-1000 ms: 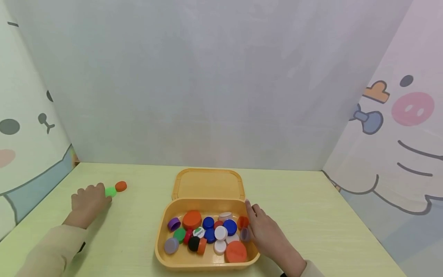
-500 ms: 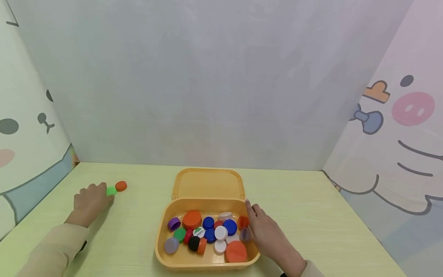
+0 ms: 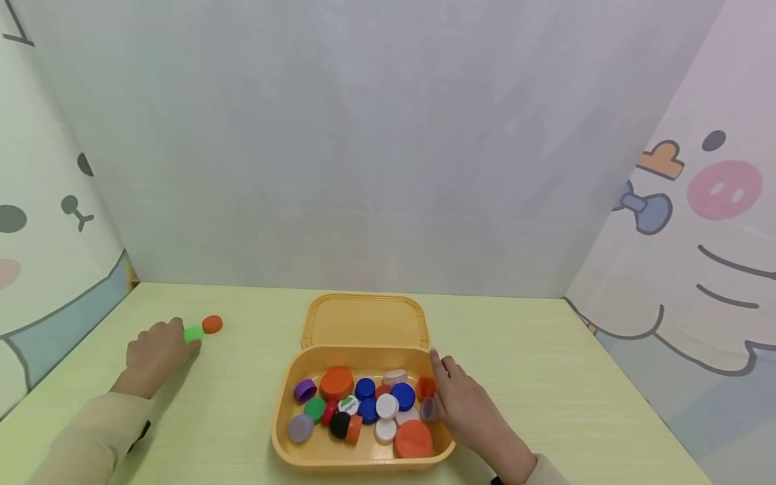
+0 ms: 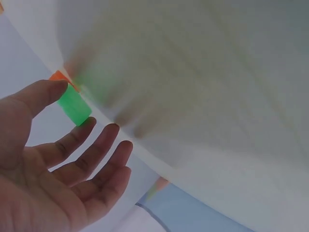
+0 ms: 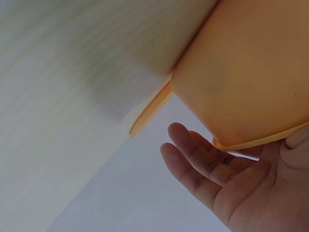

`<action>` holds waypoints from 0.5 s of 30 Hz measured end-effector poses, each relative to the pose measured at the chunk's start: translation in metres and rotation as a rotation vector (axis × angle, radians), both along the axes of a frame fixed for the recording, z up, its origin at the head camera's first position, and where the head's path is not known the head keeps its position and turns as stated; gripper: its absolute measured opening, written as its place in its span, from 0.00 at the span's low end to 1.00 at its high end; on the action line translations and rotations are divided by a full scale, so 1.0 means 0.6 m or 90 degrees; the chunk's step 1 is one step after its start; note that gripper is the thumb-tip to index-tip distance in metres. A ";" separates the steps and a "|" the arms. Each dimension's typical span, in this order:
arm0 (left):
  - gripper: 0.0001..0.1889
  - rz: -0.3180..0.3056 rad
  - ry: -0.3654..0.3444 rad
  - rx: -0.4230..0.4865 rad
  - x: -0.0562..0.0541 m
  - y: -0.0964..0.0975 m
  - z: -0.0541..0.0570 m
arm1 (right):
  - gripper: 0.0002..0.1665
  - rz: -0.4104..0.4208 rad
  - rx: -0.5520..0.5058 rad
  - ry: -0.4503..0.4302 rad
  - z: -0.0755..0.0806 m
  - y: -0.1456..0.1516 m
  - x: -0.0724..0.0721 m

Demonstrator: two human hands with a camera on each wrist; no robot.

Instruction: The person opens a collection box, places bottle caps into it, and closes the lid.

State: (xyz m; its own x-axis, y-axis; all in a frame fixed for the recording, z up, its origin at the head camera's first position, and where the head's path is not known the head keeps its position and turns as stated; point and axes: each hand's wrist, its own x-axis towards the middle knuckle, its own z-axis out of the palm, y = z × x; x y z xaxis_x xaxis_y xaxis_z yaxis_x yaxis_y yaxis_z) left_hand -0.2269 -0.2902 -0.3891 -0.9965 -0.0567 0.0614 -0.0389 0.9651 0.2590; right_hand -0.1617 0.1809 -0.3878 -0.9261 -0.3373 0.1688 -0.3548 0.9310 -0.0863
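Observation:
At the left of the table, my left hand (image 3: 156, 357) pinches a bright green bottle cap (image 4: 75, 107) between thumb and index finger, the other fingers loosely bent. The cap stands on its edge right beside an orange-red bottle cap (image 3: 212, 324), which lies on the table. My right hand (image 3: 473, 411) rests on the right rim of a yellow-orange plastic box (image 3: 364, 465), its fingers relaxed and reaching past the rim in the right wrist view. Mixed bottle caps lie inside the box, among them a purple cap (image 3: 305, 391), a black cap (image 3: 340, 425) and a large red cap (image 3: 413, 439).
Behind the box lies its flat yellow-orange lid (image 3: 365, 322). A grey-white curtain (image 3: 364, 148) stands along the table's back edge. Printed cartoon panels close off both sides, with a pig panel (image 3: 697, 222) at the right.
The left hand first shifted slightly right with the green cap, up to the orange-red cap, then slightly back left. The right hand and the box have stayed in place.

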 end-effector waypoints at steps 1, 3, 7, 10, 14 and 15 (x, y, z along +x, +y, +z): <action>0.18 -0.001 0.001 -0.001 0.002 0.001 0.001 | 0.32 0.000 0.000 0.001 0.000 0.000 0.000; 0.18 -0.004 0.007 -0.007 0.005 0.004 0.004 | 0.32 0.000 -0.001 -0.001 -0.001 0.000 0.000; 0.18 -0.010 0.035 -0.021 0.011 0.010 0.007 | 0.32 -0.002 -0.002 -0.004 -0.002 0.000 -0.001; 0.18 -0.017 0.058 -0.022 0.017 0.021 0.011 | 0.32 -0.003 -0.002 -0.005 -0.002 0.000 -0.002; 0.18 -0.032 0.098 -0.028 0.027 0.043 0.019 | 0.32 -0.002 -0.002 -0.004 -0.003 0.000 -0.003; 0.18 -0.037 0.113 -0.032 0.030 0.050 0.021 | 0.32 -0.001 -0.002 -0.003 -0.003 0.000 -0.003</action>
